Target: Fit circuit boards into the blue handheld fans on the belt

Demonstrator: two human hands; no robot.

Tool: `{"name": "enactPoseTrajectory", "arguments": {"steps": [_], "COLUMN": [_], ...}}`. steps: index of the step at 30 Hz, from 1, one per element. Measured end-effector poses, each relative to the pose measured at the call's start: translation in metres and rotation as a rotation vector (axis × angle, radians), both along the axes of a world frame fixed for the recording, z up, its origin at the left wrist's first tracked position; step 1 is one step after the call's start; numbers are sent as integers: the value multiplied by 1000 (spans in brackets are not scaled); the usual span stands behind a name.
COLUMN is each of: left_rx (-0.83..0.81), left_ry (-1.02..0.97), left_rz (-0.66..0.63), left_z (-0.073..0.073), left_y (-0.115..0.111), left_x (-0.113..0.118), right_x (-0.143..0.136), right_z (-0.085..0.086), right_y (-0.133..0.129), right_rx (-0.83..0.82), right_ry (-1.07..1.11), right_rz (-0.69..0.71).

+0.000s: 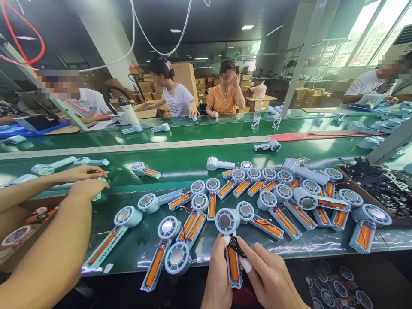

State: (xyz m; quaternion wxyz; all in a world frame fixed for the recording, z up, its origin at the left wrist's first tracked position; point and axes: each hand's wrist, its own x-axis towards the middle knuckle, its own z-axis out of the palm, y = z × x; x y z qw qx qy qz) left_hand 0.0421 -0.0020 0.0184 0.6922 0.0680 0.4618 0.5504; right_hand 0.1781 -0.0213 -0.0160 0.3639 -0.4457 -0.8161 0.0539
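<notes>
At the near edge of the bench, my left hand is closed around the handle of a light blue handheld fan. Its round head points away from me, and an orange battery lies in the open handle. My right hand pinches a small black circuit board over the top part of that handle. White covers wrap some of my fingertips. Whether the board is seated in the handle, I cannot tell. Just beside the held fan's head lies another open fan.
Many similar fans crowd the bench. A box of black circuit boards stands right, and fan rings lie below. A co-worker's arms reach in from the left. Several people sit beyond the green conveyor.
</notes>
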Motion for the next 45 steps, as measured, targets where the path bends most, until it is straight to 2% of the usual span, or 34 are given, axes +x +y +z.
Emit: {"name": "enactPoseTrajectory", "arguments": {"steps": [3,6,10,13,16,19,22,27,29,31,33,35,37,39,42,45], "left_rx": [85,131,140,126,127,131,117,135,160,137,63,3,3,16,65,213], "left_ry": [12,69,413,559,566,556,558,488,370,210,73,28,105,273,625,1027], "left_rz": [-2,-14,-13,-54,-133,-172,-119,-102,-98,-79,-46,-30,-63,-146,-268,-359], "left_z": [-1,-8,-22,-27,-27,-26,-27,-30,-30,-29,-29,-28,-28,-27,-26,-24], "left_y": [-1,-1,-6,-11,-12,-10,-7,-2,0,0,0,0,0,1,5,9], "left_x": [0,3,8,11,13,12,9,1,-1,-1,0,1,1,-3,-14,-26], "right_x": [0,-2,-9,-17,-25,-29,-27,-8,0,6,6,0,-8,-17,-24,-25], "right_z": [-3,-8,-13,-17,-17,-10,4,25,25,20,12,3,-4,-8,-11,-11], "right_y": [0,1,3,3,3,4,7,11,14,16,17,15,12,8,5,6], "right_rx": [-105,-207,-280,-274,-223,-149,-157,-387,-502,-632,-782,-947,-1083,-1162,-1223,-1197], "right_ry": [55,119,154,123,35,-118,-258,-301,-225,-43,258,599,857,969,949,820], "right_rz": [-37,-74,-100,-145,-190,-215,-147,68,131,197,270,322,333,303,216,144]}}
